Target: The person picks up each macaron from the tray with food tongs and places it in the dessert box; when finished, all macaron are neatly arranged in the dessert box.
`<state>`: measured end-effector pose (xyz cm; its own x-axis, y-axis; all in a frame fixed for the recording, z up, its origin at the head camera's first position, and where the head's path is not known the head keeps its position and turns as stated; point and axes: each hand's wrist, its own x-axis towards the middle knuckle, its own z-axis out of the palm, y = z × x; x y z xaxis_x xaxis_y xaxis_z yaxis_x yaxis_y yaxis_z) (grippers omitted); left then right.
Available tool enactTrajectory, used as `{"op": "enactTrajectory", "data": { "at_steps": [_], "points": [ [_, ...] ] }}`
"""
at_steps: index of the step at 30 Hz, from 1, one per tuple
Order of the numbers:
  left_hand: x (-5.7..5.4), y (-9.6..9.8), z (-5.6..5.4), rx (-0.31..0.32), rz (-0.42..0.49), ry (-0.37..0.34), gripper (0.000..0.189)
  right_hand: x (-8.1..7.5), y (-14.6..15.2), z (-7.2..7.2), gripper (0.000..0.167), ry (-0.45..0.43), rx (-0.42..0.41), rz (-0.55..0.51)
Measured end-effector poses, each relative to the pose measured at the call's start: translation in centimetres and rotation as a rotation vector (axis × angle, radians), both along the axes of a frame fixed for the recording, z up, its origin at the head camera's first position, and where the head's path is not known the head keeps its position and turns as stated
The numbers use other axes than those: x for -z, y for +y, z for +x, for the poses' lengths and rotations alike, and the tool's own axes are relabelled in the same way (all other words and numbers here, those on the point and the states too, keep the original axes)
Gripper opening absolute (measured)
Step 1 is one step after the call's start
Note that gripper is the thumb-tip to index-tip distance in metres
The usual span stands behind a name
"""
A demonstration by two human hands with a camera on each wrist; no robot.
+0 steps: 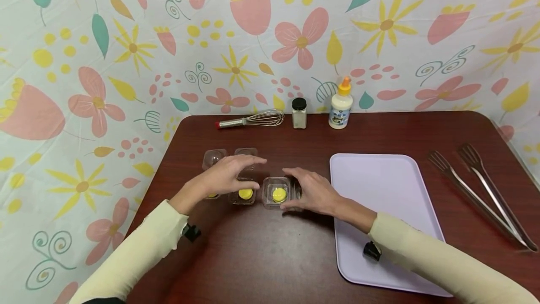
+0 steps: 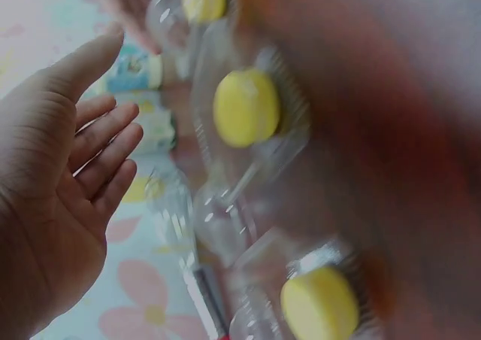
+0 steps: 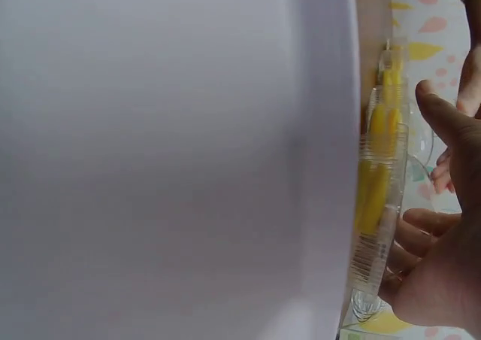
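Three clear plastic boxes stand in a row, each with a yellow macaron inside. The right-hand box [image 1: 270, 201] lies between my two hands, its macaron [image 1: 279, 195] in full view. My right hand [image 1: 314, 191] is at this box's right side, thumb and fingers spread apart, fingertips close to the plastic. Over the middle box [image 1: 242, 201] hovers my left hand [image 1: 225, 176], fingers extended and palm facing right, with nothing in it. That box's macaron [image 2: 246, 107] shows in the left wrist view. The left box's macaron [image 2: 321, 304] is mostly hidden by my left wrist in the head view.
Clear domed lids [image 1: 214, 157] stand open behind the boxes. A whisk [image 1: 253, 120], a black-capped jar [image 1: 299, 115] and an orange-tipped bottle [image 1: 341, 107] line the back edge. My right forearm crosses a lilac tray [image 1: 379, 177]; metal tongs [image 1: 485, 186] lie farther right.
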<state>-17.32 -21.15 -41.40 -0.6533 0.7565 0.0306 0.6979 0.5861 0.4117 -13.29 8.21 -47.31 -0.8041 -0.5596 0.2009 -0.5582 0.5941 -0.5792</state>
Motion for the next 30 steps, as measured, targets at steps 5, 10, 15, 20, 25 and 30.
{"op": "enactTrajectory", "data": {
  "at_steps": [5,10,15,20,25,30],
  "points": [
    [-1.2,-1.1,-1.3,-0.030,0.085,-0.016,0.059,-0.5,-0.2,-0.1,0.099,-0.007,-0.004,0.003],
    [-1.8,-2.2,-2.4,-0.117,0.093,-0.042,0.065,-1.1,-0.9,-0.1,0.100,0.003,-0.018,0.005],
    [-1.9,-3.0,-3.5,-0.190,0.086,-0.082,0.076,-1.4,-2.1,-0.2,0.101,-0.017,-0.046,-0.012],
    [-1.5,-3.8,-4.4,-0.265,0.081,-0.123,0.084,-1.5,-3.3,-0.2,0.101,-0.036,-0.065,-0.014],
    [-0.6,-4.6,-5.2,-0.319,0.063,-0.171,0.088,-1.5,-4.5,-0.2,0.102,-0.007,-0.089,-0.008],
    [0.6,-5.3,-5.9,-0.337,0.019,-0.174,0.092,-1.1,-5.7,-0.1,0.100,0.033,-0.102,0.012]
  ]
}}
